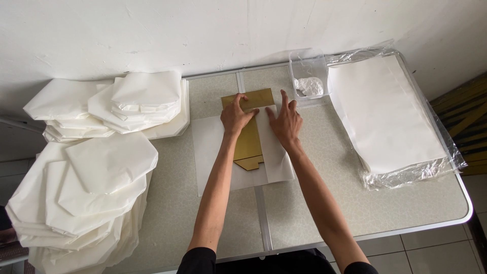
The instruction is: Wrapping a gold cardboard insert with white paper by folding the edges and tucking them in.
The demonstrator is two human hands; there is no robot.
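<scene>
Both our hands lie flat, fingers spread, gripping nothing: our left hand (234, 117) presses the gold card template (248, 133), our right hand (285, 122) the white paper sheet (276, 157) folded over it. Much of the template is hidden under paper and palms; only its top and lower tip show. Our arms reach straight out across the worktop (324, 203). Folded white paper piles (96, 193) are cut off at the left; a plastic-wrapped stack of sheets (388, 116) lies right.

It looked like a small makeshift packing workshop: a folding bench (355, 213) against a bare white wall (203, 30), folded white paper stacks (86, 198) at left, bagged sheets (385, 116) at right.
</scene>
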